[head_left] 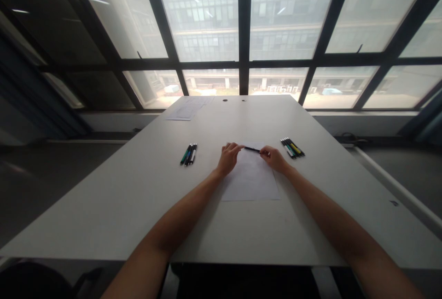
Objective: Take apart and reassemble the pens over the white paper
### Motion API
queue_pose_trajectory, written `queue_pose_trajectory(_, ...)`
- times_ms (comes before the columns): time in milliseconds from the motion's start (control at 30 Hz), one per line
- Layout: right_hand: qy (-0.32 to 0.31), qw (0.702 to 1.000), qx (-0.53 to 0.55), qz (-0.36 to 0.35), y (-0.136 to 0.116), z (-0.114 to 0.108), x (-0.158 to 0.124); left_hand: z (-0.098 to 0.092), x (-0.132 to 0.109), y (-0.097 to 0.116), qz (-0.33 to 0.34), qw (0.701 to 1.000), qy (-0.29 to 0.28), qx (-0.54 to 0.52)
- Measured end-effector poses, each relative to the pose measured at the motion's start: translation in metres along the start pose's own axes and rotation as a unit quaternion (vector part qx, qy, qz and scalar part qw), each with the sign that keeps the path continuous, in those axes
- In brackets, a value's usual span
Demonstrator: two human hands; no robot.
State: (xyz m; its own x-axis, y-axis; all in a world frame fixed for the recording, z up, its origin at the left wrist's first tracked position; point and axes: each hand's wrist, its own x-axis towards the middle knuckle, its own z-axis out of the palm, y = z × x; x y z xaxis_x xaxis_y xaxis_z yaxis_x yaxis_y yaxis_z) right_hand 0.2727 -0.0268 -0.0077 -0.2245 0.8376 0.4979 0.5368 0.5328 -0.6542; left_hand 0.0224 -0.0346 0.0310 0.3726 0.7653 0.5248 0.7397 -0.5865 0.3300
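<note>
White table (131, 197), two pen clusters (193, 154), one pen (252, 149) clamped in right fingers (264, 150), grip of left fingers (237, 147) unclear

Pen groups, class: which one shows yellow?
The right group, beside the right hand; its yellow patch sets it apart from the left group, which shows none.

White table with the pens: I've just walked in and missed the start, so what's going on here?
A person's right hand pinches one end of a dark pen over a paper sheet; the left hand has its fingers at the other end, grip unclear. One group of pens lies left of the sheet and another group right of it, on the white table.
</note>
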Motion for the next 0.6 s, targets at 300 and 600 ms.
queue_pose_trajectory(300, -0.002, 1.000, -0.007, -0.007, -0.0038, -0.0019, -0.0002, 0.0033, 0.0000, -0.0053, 0.026, 0.993, 0.072, -0.089)
queue_pose_trajectory(600, -0.004, 0.999, -0.007, -0.037, -0.0072, -0.0048, 0.0002, 0.0061, 0.0004, -0.0034, -0.018, 0.970, 0.105, -0.219)
